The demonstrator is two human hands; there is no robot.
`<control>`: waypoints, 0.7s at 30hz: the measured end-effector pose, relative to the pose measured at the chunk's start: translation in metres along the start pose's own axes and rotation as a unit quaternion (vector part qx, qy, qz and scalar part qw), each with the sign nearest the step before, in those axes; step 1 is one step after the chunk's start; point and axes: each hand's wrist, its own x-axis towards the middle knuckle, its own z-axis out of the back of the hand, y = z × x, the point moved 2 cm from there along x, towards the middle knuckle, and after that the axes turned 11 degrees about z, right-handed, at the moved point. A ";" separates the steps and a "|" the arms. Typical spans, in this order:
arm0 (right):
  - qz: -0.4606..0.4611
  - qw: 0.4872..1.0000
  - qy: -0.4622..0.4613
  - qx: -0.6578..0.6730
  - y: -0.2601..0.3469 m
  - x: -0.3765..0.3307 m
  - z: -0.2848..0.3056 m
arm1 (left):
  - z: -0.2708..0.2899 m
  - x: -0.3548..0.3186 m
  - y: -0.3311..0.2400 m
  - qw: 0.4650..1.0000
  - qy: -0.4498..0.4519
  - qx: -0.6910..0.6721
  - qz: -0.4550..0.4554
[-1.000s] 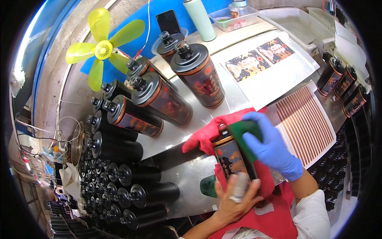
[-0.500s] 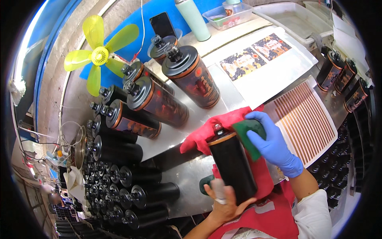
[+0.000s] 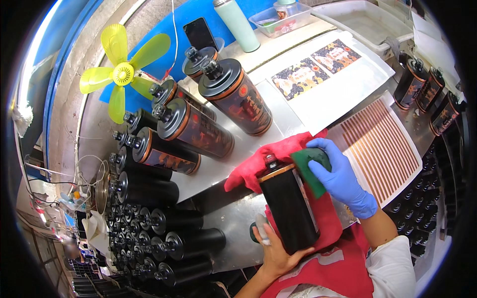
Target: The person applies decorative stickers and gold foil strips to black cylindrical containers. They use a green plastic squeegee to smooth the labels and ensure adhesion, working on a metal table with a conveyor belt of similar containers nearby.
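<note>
A black cylindrical bottle with a copper-coloured band round its shoulder lies tilted, neck away from me, over a red cloth. My left hand cups its base and lower left side, with pale wrapping on a finger. In a blue glove, my right hand grips a green scouring pad along the bottle's upper right side. A strip of printed label shows on that side. Next to my left fingers, another dark green piece is partly hidden.
Labelled bottles stand at the back left, with many plain black ones at left. A yellow-green fan is behind them. Right of the cloth lies a sheet of copper strips; beyond it, printed labels on white paper.
The bottle has turned about its length, bringing a label edge into sight on its right side. My left fingers have shifted slightly left; the right hand and pad have barely moved.
</note>
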 end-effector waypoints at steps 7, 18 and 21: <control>0.028 0.996 0.048 -0.073 0.024 0.002 -0.018 | -0.025 0.001 0.015 0.996 0.036 -0.074 -0.032; -0.068 0.995 -0.008 0.070 -0.017 -0.009 -0.003 | -0.009 0.016 0.019 0.959 0.052 -0.276 0.050; -0.106 0.992 -0.003 0.068 -0.026 -0.019 0.006 | 0.004 0.046 0.010 0.957 0.018 -0.276 0.086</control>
